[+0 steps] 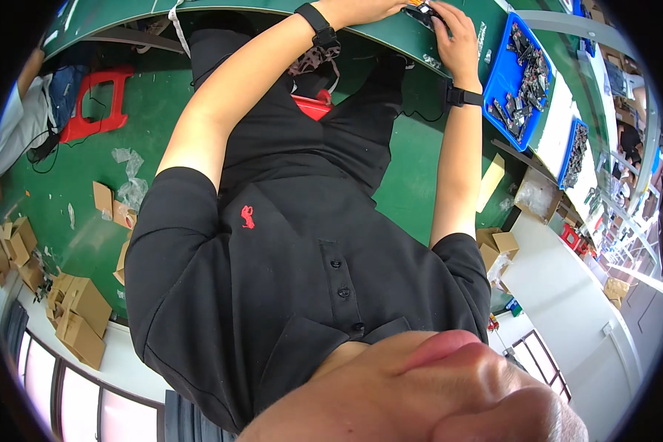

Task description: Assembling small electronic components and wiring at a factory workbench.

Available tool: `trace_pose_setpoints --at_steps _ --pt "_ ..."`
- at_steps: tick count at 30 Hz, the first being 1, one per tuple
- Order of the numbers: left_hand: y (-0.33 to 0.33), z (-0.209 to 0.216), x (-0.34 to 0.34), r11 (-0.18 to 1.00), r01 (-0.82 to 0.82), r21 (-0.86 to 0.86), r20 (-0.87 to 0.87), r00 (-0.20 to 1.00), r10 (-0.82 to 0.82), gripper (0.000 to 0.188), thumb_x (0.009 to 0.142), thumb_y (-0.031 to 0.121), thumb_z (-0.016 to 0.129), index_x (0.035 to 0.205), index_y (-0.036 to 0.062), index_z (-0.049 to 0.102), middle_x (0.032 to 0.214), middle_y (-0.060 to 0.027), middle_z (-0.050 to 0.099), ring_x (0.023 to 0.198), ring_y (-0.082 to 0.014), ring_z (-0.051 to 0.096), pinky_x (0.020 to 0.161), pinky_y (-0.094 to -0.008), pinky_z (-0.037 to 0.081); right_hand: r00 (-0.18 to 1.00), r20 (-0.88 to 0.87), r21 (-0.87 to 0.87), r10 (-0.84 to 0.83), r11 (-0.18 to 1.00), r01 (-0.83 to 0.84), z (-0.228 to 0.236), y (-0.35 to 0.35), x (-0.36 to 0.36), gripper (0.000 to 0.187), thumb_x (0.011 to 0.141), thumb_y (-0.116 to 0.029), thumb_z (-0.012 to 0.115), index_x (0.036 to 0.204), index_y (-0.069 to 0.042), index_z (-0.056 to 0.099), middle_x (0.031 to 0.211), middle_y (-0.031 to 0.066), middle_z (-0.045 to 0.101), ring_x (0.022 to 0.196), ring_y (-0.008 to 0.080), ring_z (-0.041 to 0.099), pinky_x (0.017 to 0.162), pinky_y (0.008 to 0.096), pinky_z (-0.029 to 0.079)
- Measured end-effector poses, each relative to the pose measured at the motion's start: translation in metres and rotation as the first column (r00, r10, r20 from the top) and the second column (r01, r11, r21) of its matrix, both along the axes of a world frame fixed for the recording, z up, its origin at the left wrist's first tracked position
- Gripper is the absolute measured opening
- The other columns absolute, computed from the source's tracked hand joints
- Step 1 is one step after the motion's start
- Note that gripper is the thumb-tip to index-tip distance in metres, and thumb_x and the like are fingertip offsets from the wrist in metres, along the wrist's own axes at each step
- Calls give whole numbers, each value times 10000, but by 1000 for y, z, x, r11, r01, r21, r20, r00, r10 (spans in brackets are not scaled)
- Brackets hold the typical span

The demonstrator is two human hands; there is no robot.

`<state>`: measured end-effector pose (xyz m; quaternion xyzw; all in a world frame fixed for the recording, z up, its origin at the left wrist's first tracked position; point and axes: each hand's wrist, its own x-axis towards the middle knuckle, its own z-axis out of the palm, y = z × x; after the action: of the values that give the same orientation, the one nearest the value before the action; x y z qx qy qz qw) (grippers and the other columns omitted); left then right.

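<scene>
Scene bright, mostly even light. Window panes (129, 420) at lower left blown out, near white with pink tint. Glare streak on right rim. Black shirt (287, 221) shows soft sheen, folds partly lost. Dimmer under bench (390, 33). Strong fisheye bending: bench edge curves, black border round circle. Far-right background soft, cluttered. Dark piece (422, 13) at upper rim small, detail unclear.

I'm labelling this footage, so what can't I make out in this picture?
All in the head view:
- Left hand: partly cut off by the top edge, its grip unclear.
- Small dark part: partly covered by the right hand; too small to identify.
- Dark pieces in the nearer blue tray: overlapping, too small to count.
</scene>
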<state>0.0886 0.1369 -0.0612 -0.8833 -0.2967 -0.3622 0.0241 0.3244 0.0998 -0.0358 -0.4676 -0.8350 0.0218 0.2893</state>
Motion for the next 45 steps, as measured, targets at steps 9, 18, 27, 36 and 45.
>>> trace_pose_setpoints --at_steps 9,18,27,36,45 --pt "9 6 -3 993 112 23 41 993 -113 120 874 217 689 963 146 729 1018 -8 709 1043 -229 623 933 -392 485 987 -151 11 -55 998 57 -41 18 32 223 917 -136 762 1134 -84 754 1021 52 747 861 185 703 807 312 543" --pt "11 3 -5 987 160 -25 86 984 -158 104 864 207 709 950 152 721 971 -19 706 963 -239 654 896 -398 505 993 -110 -67 -52 997 44 -11 14 10 155 950 -49 637 1075 -15 721 1110 158 684 1068 342 634 951 392 493" --pt "6 -5 -1 990 127 -56 300 948 -105 141 857 222 726 964 133 712 909 -64 705 942 -289 663 818 -432 526 979 -182 -148 -89 987 62 -13 15 -8 169 980 -74 611 1101 -18 715 1125 159 691 1111 343 623 978 386 483" --pt "15 5 6 944 122 -308 280 960 -33 94 847 127 602 895 103 679 882 -124 697 916 -354 658 815 -464 532 991 -129 -79 -47 996 37 -18 21 -9 169 986 -98 606 1086 -33 725 1112 154 712 1076 355 638 953 407 489" --pt "21 9 20 877 -9 -480 226 965 134 108 834 196 661 879 99 678 894 -159 723 898 -400 683 792 -503 534 976 -185 -136 -113 987 88 -15 12 -26 189 983 -95 599 1105 -62 739 1076 162 727 1036 367 669 924 416 524"
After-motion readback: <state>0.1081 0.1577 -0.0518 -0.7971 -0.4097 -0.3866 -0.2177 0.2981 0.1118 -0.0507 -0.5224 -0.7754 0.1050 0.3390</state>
